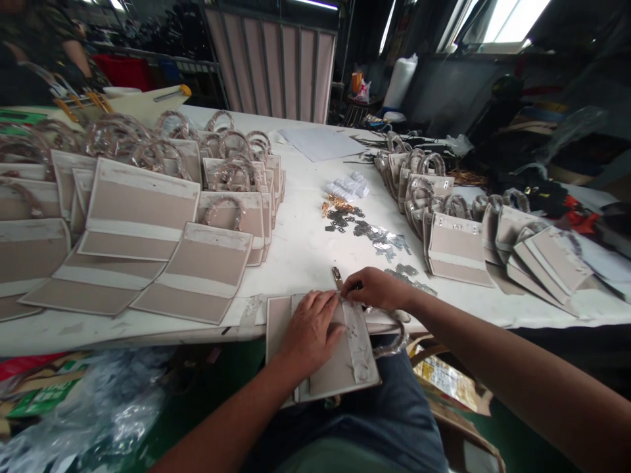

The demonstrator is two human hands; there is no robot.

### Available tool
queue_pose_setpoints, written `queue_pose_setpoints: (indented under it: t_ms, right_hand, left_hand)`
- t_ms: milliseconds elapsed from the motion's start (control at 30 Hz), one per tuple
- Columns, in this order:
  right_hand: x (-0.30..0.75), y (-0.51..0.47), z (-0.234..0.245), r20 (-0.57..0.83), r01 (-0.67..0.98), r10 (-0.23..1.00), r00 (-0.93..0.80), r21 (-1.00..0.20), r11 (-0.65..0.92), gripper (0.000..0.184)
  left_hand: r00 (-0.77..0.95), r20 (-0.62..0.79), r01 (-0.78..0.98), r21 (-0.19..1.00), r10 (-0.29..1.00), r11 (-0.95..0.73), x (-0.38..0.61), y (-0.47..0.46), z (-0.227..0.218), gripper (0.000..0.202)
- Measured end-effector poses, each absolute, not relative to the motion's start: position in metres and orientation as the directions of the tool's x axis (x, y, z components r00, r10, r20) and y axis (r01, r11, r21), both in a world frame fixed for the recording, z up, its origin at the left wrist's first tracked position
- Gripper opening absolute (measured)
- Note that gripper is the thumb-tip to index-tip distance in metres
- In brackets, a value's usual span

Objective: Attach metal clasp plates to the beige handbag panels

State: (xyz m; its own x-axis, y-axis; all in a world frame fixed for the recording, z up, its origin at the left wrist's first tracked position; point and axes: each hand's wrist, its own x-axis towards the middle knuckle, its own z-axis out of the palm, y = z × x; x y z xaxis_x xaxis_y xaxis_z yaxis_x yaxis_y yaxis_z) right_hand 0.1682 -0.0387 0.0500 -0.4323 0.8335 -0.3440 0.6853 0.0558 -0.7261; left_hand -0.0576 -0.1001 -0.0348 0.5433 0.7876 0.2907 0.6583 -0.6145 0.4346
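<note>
A beige handbag panel (325,376) lies over the table's front edge and my lap, with a pale strip across it and a plastic-wrapped ring handle (397,341) at its right. My left hand (313,328) rests flat on the panel, fingers stretched out, pressing it down. At the panel's far edge my right hand (377,288) has its fingertips pinched together; what they hold is hidden. Just beyond those fingertips a small strap with a metal fitting (337,277) sticks out from the far edge.
Many handbag pieces with wrapped handles stand at left (142,203) and right (456,246) on the white table (300,223). Between them lie dark metal plates (377,234), gold-coloured fittings (340,202) and small white packets (349,186). Clear plastic (108,401) is heaped below left.
</note>
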Motion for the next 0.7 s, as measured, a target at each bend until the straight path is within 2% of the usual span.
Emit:
queue_pose_setpoints:
  t_ms: [133, 267, 400, 600, 700]
  right_hand:
    - [0.165, -0.04, 0.039, -0.342, 0.728, 0.856, -0.387, -0.683, 0.056, 0.025]
    - [0.16, -0.045, 0.036, -0.279, 0.777, 0.893, -0.353, -0.619, 0.114, 0.024]
    - [0.154, -0.056, 0.034, -0.183, 0.845, 0.932, -0.312, -0.501, 0.185, 0.02]
    - [0.151, -0.069, 0.032, -0.169, 0.936, 0.965, -0.202, -0.323, 0.139, 0.016]
    - [0.151, -0.068, 0.033, -0.193, 0.933, 0.966, -0.171, -0.347, 0.096, 0.018]
  left_hand:
    - [0.546, 0.286, 0.654, 0.442, 0.787, -0.614, -0.058, -0.1, -0.034, 0.059]
    - [0.542, 0.298, 0.648, 0.447, 0.786, -0.617, -0.059, -0.1, -0.034, 0.059]
    - [0.534, 0.315, 0.641, 0.454, 0.784, -0.619, -0.059, -0.101, -0.037, 0.058]
    - [0.533, 0.319, 0.636, 0.46, 0.783, -0.62, -0.059, -0.101, -0.037, 0.058]
    - [0.534, 0.311, 0.639, 0.46, 0.786, -0.616, -0.058, -0.1, -0.034, 0.057]
